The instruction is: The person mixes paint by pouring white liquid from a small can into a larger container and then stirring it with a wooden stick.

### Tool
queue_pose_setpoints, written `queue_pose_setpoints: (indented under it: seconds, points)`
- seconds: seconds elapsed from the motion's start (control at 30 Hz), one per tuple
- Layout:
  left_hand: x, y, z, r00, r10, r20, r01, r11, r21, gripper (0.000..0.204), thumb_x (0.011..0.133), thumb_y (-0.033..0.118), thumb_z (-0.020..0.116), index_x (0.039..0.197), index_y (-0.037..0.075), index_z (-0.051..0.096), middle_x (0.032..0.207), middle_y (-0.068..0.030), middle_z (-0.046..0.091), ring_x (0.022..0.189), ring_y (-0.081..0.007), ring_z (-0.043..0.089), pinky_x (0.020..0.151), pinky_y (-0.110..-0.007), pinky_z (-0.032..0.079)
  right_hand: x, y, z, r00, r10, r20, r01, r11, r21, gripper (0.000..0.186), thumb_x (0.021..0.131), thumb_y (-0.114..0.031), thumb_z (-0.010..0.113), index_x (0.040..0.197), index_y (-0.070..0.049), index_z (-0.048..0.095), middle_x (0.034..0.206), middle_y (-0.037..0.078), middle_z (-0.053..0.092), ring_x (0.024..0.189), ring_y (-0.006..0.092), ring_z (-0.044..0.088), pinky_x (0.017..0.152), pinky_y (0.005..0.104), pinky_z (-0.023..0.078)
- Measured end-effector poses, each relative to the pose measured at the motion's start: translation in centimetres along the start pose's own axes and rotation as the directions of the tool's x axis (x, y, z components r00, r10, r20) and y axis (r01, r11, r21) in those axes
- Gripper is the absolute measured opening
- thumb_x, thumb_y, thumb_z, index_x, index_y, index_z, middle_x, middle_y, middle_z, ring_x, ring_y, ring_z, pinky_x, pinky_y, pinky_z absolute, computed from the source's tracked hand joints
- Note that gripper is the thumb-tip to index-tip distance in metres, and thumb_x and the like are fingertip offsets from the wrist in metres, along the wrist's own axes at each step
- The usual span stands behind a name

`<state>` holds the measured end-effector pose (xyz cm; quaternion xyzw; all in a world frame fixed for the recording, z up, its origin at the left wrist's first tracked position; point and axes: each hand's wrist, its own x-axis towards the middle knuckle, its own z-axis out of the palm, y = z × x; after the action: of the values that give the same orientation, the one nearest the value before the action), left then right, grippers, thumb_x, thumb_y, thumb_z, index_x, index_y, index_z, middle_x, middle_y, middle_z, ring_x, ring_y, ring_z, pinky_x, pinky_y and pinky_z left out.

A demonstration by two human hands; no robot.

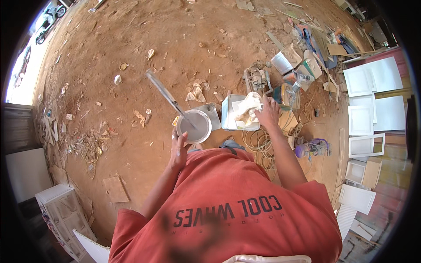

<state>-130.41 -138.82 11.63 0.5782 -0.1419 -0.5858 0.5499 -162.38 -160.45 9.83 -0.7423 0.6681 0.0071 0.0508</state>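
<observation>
My left hand [179,148] grips the near left side of a round can [209,127] with grey liquid inside. A long, thin stirring stick [166,93] leans out of the can toward the far left, its lower end in the liquid. To the right, my right hand [268,113] is closed on a crumpled cream-white cloth [249,108]. The cloth is over an open square tin [225,115] with a pale blue rim; it hides much of the tin's inside. Between can and tin lies a greyish flat piece [213,115], partly covered by the can.
Past the tin stands a compressor-like machine [257,79]. Coiled hose [261,147] and a purple-capped container [302,150] lie by my right arm. White panels [362,120] line the right side. A white drawer cabinet [59,206] stands left. Scraps litter the dirt floor [131,48].
</observation>
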Motion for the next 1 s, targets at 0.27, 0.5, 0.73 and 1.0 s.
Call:
queue_pose_setpoints:
  seconds: [0.27, 0.5, 0.73, 1.0]
  points:
    - [1.1, 2.3, 0.8, 0.965, -0.056, 0.256, 0.052, 0.998, 0.023, 0.09, 0.095, 0.045, 0.063, 0.162, 0.011, 0.014, 0.157, -0.0153, 0.035, 0.143, -0.0321, 0.039, 0.112, -0.054, 0.038, -3.0, -17.9, -11.3, 0.846, -0.518, -0.129, 0.357, 0.369, 0.858, 0.069, 0.092, -0.051, 0.07, 0.139, -0.003, 0.056, 0.126, 0.021, 0.066, 0.121, 0.0385, 0.062, 0.101, 0.0446, 0.049]
    - [0.8, 3.5, 2.3, 0.948, -0.101, 0.301, 0.099, 0.995, 0.02, 0.069, 0.098, 0.045, 0.054, 0.155, 0.013, 0.029, 0.151, -0.0118, 0.043, 0.137, -0.0301, 0.046, 0.111, -0.052, 0.039, -3.9, -18.9, -14.4, 0.821, -0.569, -0.039, 0.454, 0.611, 0.649, 0.034, 0.09, -0.035, 0.071, 0.1, -0.002, 0.068, 0.087, 0.02, 0.067, 0.081, 0.0385, 0.067, 0.073, 0.0467, 0.051]
    - [1.3, 4.2, 2.3, 0.95, -0.081, 0.302, 0.072, 0.997, 0.04, 0.065, 0.098, 0.042, 0.053, 0.151, 0.013, 0.031, 0.15, -0.0138, 0.042, 0.137, -0.0327, 0.045, 0.111, -0.055, 0.039, -7.1, -18.5, -14.7, 0.883, -0.375, -0.282, 0.446, 0.484, 0.753, 0.026, 0.093, -0.029, 0.071, 0.097, -0.003, 0.069, 0.085, 0.017, 0.068, 0.08, 0.0359, 0.068, 0.07, 0.0443, 0.052]
    - [2.6, 2.7, 1.0, 0.935, -0.085, 0.344, 0.067, 0.996, 0.065, 0.071, 0.096, 0.046, 0.057, 0.154, 0.017, 0.028, 0.154, -0.0129, 0.037, 0.14, -0.034, 0.041, 0.113, -0.057, 0.038, -7.5, -16.7, -14.7, 0.88, -0.356, -0.316, 0.474, 0.595, 0.649, 0.023, 0.097, -0.028, 0.065, 0.099, -0.005, 0.064, 0.083, 0.017, 0.066, 0.078, 0.039, 0.066, 0.07, 0.0487, 0.052]
